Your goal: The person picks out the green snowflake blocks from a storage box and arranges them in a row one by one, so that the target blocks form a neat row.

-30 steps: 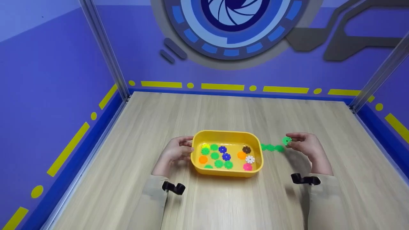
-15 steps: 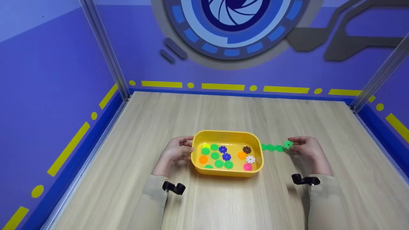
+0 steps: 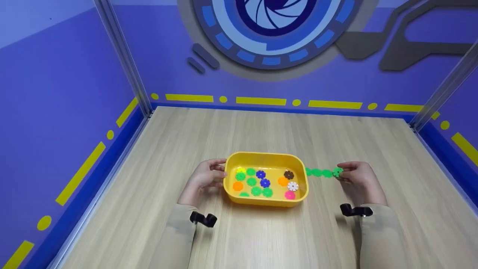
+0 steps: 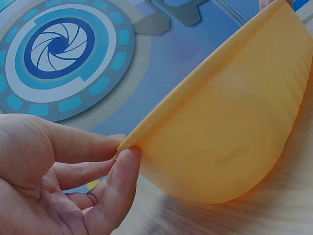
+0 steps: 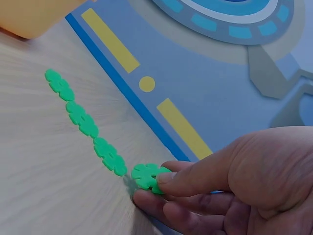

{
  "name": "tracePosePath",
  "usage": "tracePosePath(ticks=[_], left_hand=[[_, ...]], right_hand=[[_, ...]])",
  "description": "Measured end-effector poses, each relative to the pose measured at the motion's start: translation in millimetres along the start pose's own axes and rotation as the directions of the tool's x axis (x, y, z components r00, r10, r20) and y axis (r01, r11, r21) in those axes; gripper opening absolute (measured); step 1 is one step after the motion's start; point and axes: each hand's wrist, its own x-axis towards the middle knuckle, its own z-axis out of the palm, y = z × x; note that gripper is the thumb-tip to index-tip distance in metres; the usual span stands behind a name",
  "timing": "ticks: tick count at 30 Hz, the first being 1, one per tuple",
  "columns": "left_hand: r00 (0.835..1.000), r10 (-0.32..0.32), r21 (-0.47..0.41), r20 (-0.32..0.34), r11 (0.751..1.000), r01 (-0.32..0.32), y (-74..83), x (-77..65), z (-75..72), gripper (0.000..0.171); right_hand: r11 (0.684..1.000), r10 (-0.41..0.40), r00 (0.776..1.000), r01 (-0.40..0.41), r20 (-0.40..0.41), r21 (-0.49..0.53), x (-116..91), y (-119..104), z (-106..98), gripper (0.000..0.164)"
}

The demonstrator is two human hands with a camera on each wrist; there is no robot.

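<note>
My left hand point(image 3: 204, 175) pinches the rim of a yellow plastic basin point(image 3: 269, 202) at its left end; in the left wrist view thumb and fingers point(image 4: 122, 181) meet at the rim. Several flower-shaped plastic discs lie inside, among them a green disc point(image 3: 256, 191), a blue disc point(image 3: 265, 183), an orange disc point(image 3: 238, 186) and a white disc point(image 3: 292, 186). Right of the basin, three green discs point(image 5: 82, 119) lie in a row on the table. My right hand point(image 3: 360, 175) pinches another green disc point(image 5: 147, 176) between thumb and fingers, low at the row's right end.
The wooden table point(image 3: 242, 239) is enclosed by a purple-blue back wall point(image 3: 160, 71) with printed shapes and by side walls. Metal posts point(image 3: 127, 63) stand at the back corners. Black clips point(image 3: 356, 210) sit on both sleeves.
My right hand has lowered its green disc toward the table and the right end of the row. The left hand and the basin have stayed in place.
</note>
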Motion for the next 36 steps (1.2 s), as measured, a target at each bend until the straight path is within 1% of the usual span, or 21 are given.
tracePosePath(ticks=[6,13,19,23,36], left_hand=[[1.0,-0.004,0.005,0.0,1.0,0.004,-0.1,0.8,-0.3,0.057],[1.0,-0.001,0.005,0.003,1.0,0.001,0.2,0.3,-0.5,0.057],[1.0,0.001,-0.017,-0.001,1.0,-0.001,0.8,-0.2,0.0,0.058],[1.0,0.001,-0.014,0.0,1.0,-0.001,0.5,-0.1,0.2,0.057],[1.0,-0.013,-0.001,-0.003,1.0,0.013,0.4,0.8,0.2,0.056]], right_hand=[[1.0,0.004,1.0,-0.004,-0.023,-0.014,0.2,1.0,2.2,0.044],[0.997,-0.009,0.999,0.006,-0.034,-0.072,-0.9,-0.2,2.3,0.042],[0.991,0.01,0.998,-0.018,-0.057,-0.13,-3.3,-2.4,-1.1,0.043],[0.99,0.032,0.998,-0.039,-0.059,-0.132,-3.6,-2.4,-1.7,0.044],[0.991,0.048,0.997,-0.056,-0.064,-0.122,-3.5,-3.2,-5.4,0.043]])
